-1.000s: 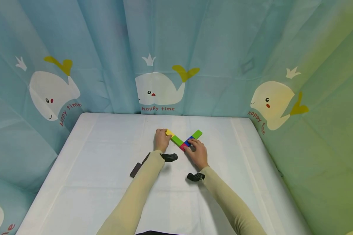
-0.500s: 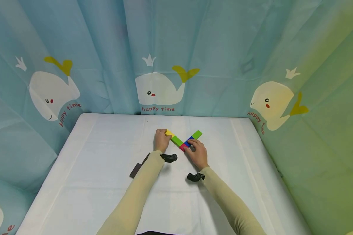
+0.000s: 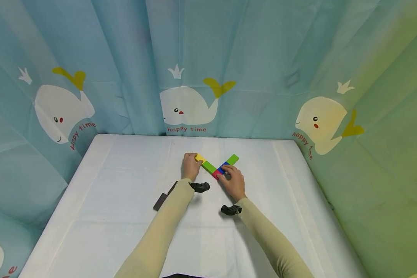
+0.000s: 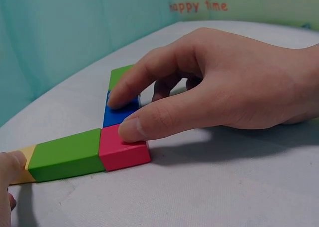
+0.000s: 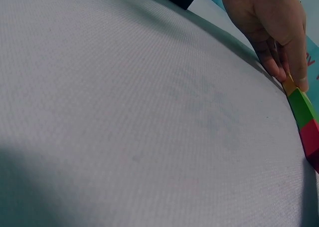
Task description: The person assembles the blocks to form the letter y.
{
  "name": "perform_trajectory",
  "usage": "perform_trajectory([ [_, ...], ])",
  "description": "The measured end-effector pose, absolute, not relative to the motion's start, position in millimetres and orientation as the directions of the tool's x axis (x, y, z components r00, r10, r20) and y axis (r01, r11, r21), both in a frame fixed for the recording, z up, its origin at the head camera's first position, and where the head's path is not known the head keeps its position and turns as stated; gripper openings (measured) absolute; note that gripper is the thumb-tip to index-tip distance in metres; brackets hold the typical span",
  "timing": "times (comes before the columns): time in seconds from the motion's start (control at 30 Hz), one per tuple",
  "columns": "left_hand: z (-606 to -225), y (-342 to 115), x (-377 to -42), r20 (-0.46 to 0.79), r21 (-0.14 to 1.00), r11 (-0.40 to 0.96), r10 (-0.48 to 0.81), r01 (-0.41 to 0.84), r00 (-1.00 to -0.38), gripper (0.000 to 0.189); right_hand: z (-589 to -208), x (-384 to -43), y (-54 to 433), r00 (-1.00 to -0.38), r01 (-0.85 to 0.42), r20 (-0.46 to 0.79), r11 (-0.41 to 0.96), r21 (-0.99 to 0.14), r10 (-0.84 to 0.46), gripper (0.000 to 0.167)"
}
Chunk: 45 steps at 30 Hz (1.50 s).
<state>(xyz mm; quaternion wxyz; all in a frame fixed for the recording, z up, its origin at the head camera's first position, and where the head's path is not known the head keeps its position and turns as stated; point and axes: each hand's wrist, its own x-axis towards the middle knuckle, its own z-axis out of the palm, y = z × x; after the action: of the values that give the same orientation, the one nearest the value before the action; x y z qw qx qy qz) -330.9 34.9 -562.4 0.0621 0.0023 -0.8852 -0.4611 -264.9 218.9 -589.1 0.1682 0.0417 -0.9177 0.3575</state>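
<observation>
Coloured blocks lie end to end on the white table in a V. The left arm runs from a yellow block (image 3: 200, 157) through a green block (image 4: 67, 154) to a red block (image 4: 123, 152) at the corner. A blue block (image 4: 119, 114) and another green block (image 3: 233, 159) form the right arm. My left hand (image 3: 192, 166) pinches the yellow block at the far left end, thumb and fingers on opposite sides. Over the corner, my right hand (image 3: 233, 181) rests its thumb on top of the red block and its index fingertip on the blue one.
Two dark blocks, the nearer dark block (image 3: 160, 202) and one partly hidden behind my left sleeve (image 3: 166, 227), lie left of that forearm. Black wrist cameras (image 3: 199, 187) stick out from both wrists. A whale-print curtain (image 3: 264, 69) surrounds the white table (image 3: 107, 231).
</observation>
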Motion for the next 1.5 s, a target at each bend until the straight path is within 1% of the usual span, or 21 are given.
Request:
perform_trajectory([
  [0.33,-563,30,-333,0.106,0.833,0.551,-0.076,0.047,-0.991,0.041,-592,-270,215,-0.941,-0.203,0.338,0.742,-0.638,0.033,0.041],
  [0.43,-563,28,-333,0.106,0.825,0.563,-0.072,0.047,-0.992,0.041,-592,-271,215,-0.944,-0.201,0.328,0.742,-0.640,0.028,0.041],
  [0.57,-559,22,-331,0.087,0.825,0.563,-0.047,0.045,-0.995,0.042,-592,-271,214,-0.948,-0.194,0.318,0.743,-0.640,0.027,0.041],
  [0.67,-555,13,-329,0.070,0.845,0.533,-0.012,0.053,-0.997,0.044,-593,-269,213,-0.949,-0.193,0.315,0.740,-0.644,0.027,0.042],
  [0.77,-553,-3,-327,0.064,0.865,0.494,0.065,0.088,-0.996,0.045,-595,-266,213,-0.949,-0.194,0.314,0.735,-0.650,0.027,0.044],
  [0.9,-547,-34,-322,0.033,0.873,0.470,0.218,0.135,-0.975,0.048,-596,-263,213,-0.950,-0.196,0.311,0.731,-0.654,0.023,0.045],
  [1.03,-541,-72,-312,-0.014,0.846,0.499,0.374,0.188,-0.927,0.049,-598,-263,213,-0.944,-0.204,0.328,0.731,-0.651,0.030,0.044],
  [1.17,-538,-107,-299,-0.023,0.813,0.515,0.496,0.272,-0.868,0.046,-598,-264,214,-0.938,-0.212,0.344,0.729,-0.651,0.034,0.042],
  [1.33,-538,-135,-281,-0.024,0.772,0.520,0.598,0.365,-0.801,0.046,-595,-266,217,-0.947,-0.191,0.320,0.737,-0.649,0.037,0.043],
  [1.5,-543,-139,-271,-0.028,0.749,0.519,0.647,0.413,-0.762,0.055,-593,-268,218,-0.942,-0.206,0.333,0.732,-0.650,0.031,0.043],
])
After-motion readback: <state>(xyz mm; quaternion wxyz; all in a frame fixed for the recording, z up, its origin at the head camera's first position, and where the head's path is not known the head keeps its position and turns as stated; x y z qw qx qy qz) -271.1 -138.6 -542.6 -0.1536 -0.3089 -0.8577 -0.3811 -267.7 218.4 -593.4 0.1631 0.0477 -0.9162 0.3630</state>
